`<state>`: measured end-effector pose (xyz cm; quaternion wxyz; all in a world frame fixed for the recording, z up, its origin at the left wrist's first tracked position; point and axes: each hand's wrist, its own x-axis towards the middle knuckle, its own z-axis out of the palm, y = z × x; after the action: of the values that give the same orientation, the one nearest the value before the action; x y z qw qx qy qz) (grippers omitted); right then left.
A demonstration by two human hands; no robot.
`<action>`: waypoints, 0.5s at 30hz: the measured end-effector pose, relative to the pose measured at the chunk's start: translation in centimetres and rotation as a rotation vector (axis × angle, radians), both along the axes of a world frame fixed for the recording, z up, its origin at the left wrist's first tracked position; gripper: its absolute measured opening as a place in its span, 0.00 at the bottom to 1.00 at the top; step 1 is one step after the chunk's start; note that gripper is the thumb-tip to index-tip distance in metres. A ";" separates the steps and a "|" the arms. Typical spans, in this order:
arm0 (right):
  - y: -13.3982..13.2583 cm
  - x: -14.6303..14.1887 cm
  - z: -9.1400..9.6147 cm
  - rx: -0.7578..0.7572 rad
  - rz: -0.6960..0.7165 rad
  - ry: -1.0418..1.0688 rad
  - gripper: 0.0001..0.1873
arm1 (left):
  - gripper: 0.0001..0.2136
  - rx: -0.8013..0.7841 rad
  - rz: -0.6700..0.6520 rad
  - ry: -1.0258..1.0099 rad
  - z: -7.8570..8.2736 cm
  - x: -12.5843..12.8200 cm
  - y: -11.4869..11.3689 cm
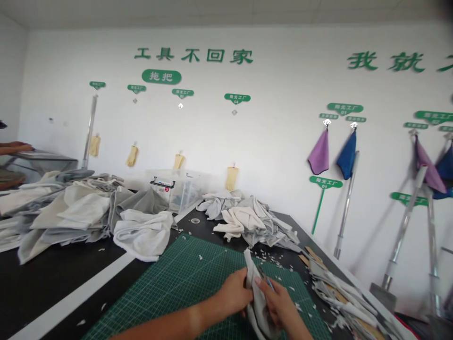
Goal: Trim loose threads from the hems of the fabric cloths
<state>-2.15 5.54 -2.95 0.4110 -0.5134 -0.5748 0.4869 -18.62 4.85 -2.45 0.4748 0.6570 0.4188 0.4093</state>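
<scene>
A light grey piece of cloth (259, 302) stands folded lengthwise above the green cutting mat (166, 288). My left hand (236, 292) is closed round its left side, fingers partly hidden. On the other side, my right hand (279, 302) pinches a slim blue-and-dark tool (267, 277), perhaps small snips, against the cloth's edge. Its exact kind is too small to make out. White fabric scraps (279, 257) are scattered over the mat's right part and the black table (46, 283).
A large heap of grey and white cloths (74, 208) lies left, and a smaller cloth pile (247, 219) sits beyond the mat. A clear plastic bin (186, 189) stands behind. Cloth strips (343, 295) line the right edge. At far left, another person's hands (19, 147) rest at a table.
</scene>
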 end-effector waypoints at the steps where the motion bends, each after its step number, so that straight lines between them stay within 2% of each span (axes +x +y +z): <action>1: -0.1 0.1 0.0 0.057 -0.006 -0.026 0.30 | 0.17 0.007 0.011 0.029 -0.4 0.2 -0.1; 4: -0.3 0.6 -0.1 0.210 -0.021 -0.127 0.28 | 0.15 0.026 0.038 0.072 -1.0 0.5 -0.5; 8: -0.3 1.6 0.6 0.321 -0.056 -0.286 0.26 | 0.11 0.047 0.181 0.109 -0.3 0.2 -0.5; 11: -0.3 2.4 1.3 0.340 -0.097 -0.343 0.27 | 0.11 0.093 0.309 0.125 0.6 -0.4 -0.1; 15: 0.0 3.0 1.2 0.302 -0.169 -0.338 0.28 | 0.11 0.275 0.413 0.190 1.6 -1.0 -0.3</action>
<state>0.85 5.52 -1.74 0.4201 -0.5666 -0.6568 0.2665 -19.63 4.55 -0.84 0.2460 0.6515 0.5270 0.4871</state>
